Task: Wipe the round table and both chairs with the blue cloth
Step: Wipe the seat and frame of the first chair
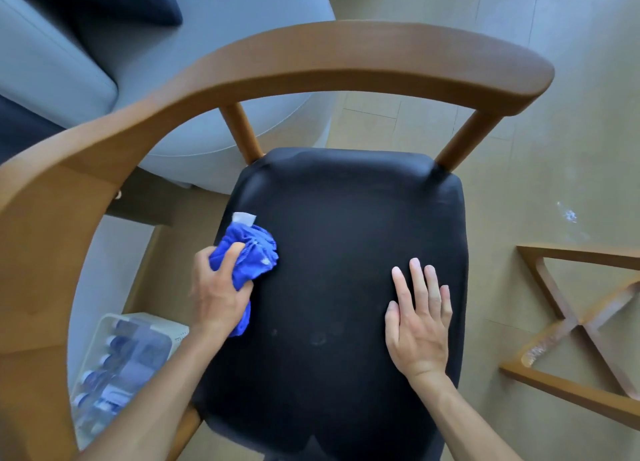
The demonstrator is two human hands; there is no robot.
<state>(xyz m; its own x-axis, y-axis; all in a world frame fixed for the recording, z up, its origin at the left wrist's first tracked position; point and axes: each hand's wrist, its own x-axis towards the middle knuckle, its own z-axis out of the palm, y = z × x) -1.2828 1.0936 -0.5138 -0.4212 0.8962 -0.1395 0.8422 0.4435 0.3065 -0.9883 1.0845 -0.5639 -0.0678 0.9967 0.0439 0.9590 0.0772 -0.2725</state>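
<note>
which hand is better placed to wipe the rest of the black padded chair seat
Left. The left hand already grips the bunched blue cloth on the black padded chair seat; the right hand lies flat and empty.

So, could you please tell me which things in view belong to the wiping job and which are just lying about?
In the job:
blue cloth, bunched in the left hand
chair, right hand flat on its seat

Lying about:
grey sofa
pack of bottles on the floor
wooden cross frame

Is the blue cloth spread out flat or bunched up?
Bunched up. The blue cloth is a crumpled wad gripped in the left hand, pressed at the left edge of the black chair seat.
</note>
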